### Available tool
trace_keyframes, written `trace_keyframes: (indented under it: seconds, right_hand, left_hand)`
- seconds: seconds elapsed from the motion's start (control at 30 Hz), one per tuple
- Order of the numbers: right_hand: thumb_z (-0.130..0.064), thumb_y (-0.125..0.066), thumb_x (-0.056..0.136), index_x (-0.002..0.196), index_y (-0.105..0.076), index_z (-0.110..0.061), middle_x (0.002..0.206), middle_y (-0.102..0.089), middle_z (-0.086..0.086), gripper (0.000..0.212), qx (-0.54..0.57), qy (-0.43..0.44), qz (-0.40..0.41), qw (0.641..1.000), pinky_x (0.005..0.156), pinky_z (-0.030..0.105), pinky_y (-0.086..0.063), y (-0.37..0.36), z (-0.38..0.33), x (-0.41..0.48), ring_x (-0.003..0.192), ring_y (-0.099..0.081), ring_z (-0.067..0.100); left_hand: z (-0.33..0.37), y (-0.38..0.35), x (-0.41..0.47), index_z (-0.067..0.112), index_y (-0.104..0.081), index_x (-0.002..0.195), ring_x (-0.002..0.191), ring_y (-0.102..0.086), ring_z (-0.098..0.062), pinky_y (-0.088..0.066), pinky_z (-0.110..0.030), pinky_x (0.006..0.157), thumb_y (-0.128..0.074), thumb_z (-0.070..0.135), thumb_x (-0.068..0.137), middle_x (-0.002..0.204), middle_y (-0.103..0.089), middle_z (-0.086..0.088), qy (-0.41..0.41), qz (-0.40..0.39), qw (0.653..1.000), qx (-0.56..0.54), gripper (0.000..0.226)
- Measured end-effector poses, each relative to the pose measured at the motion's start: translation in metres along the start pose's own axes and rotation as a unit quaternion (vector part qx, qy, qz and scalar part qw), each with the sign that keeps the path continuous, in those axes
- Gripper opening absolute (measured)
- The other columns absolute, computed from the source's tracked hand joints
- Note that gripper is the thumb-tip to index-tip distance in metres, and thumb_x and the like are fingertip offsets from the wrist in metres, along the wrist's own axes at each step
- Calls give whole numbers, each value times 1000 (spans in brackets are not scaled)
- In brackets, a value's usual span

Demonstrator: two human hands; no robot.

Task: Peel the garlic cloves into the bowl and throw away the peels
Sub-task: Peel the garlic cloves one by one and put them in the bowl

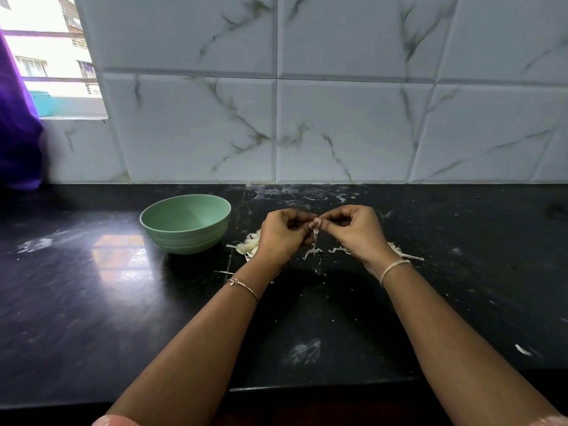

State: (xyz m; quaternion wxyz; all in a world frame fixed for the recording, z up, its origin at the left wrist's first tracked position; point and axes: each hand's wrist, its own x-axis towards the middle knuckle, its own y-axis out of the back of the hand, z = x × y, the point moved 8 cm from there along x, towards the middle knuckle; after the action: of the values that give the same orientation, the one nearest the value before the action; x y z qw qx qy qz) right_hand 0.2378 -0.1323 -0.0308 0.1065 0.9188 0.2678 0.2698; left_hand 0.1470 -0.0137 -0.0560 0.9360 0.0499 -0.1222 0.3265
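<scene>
Above the black counter, my left hand (281, 235) and my right hand (353, 232) meet fingertip to fingertip around one small garlic clove (315, 223). Both pinch it, and a thin strip of peel (315, 238) hangs down from it. A green bowl (159, 224) stands to the left of my left hand; no cloves show in the part of its inside that I can see. Several unpeeled cloves (249, 245) lie in a heap between the bowl and my left hand, partly hidden by it. Loose white peels (313, 252) lie under and to the right of my hands.
The black counter (92, 287) ends at a marble-tiled wall (338, 133) just behind my hands. A window (55, 56) and a purple cloth (18, 142) are at the far left. More peel scraps (405, 256) lie by my right wrist, and one (522, 350) lies at the right.
</scene>
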Motion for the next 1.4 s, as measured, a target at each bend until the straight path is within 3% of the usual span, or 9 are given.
trace_keyframes:
  seconds: [0.13,0.27,0.43,0.7,0.97,1.1,1.23,1.3,1.4]
  right_hand:
    - [-12,-75,84,86,-75,-15,78,-72,-4,3,10,-2,-15,1000,66,16,-47,-5,-2,-1,65,-62,-5]
    - [-10,-74,84,85,-75,-15,82,-74,-1,5,10,-2,-8,1000,74,21,-53,-5,-2,0,79,-69,9]
    - [-12,-75,82,82,-75,-15,80,-74,2,3,0,-6,3,1000,75,28,-57,-3,-2,0,79,-71,16]
    - [-13,-73,81,71,-70,-22,75,-71,-1,14,13,-39,36,998,71,28,-54,1,3,1,73,-66,11]
    - [-10,-69,84,71,-69,-19,63,-65,-4,16,43,-71,23,996,64,27,-48,7,5,0,62,-59,8]
    - [-19,-68,83,70,-69,-22,69,-69,-4,14,-102,-77,48,991,66,32,-52,21,10,1,70,-66,18]
    - [-21,-62,92,88,-74,-21,92,-70,-1,13,-347,-37,80,934,70,25,-40,47,7,-1,89,-64,22]
    - [-22,-65,91,88,-76,-21,98,-70,1,12,-380,-50,75,920,70,26,-41,53,12,-1,92,-65,24]
    - [-17,-77,80,72,-71,-19,84,-70,1,10,-381,-52,86,919,68,27,-47,62,14,-2,83,-66,22]
  left_hand:
    - [-1,2,-1,2,-71,94,65,-67,-8,-58,-21,66,-69,-1,85,77,-70,-4,12,-2,999,-44,9]
    - [1,2,-4,-4,-70,94,61,-67,-8,-55,-17,59,-69,-3,85,74,-70,-7,25,-9,997,-73,10]
    - [1,-2,-5,2,-70,89,64,-68,-11,-57,-19,63,-69,-2,86,74,-70,-7,29,-22,996,-80,5]
    - [6,-8,-3,8,-67,89,71,-64,-13,-59,-23,67,-66,-1,88,81,-65,-11,-19,-23,998,-60,9]
    - [12,-20,-5,12,-69,96,72,-65,-7,-59,-23,69,-62,2,92,89,-69,-2,-51,-33,997,-38,13]
    - [16,-20,-7,12,-63,90,75,-62,-12,-59,-23,69,-57,0,95,99,-63,-11,-47,-24,996,-68,15]
    - [10,-23,-10,6,-60,97,72,-62,-10,-59,-23,72,-53,1,97,92,-59,-8,-11,-30,991,-130,8]
    - [7,-21,-9,9,-63,96,74,-58,-9,-58,-21,70,-56,3,96,85,-59,-3,-5,-26,993,-117,9]
    - [5,-16,-7,11,-65,96,67,-56,-4,-55,-19,66,-58,3,95,80,-58,0,-5,-23,994,-106,11]
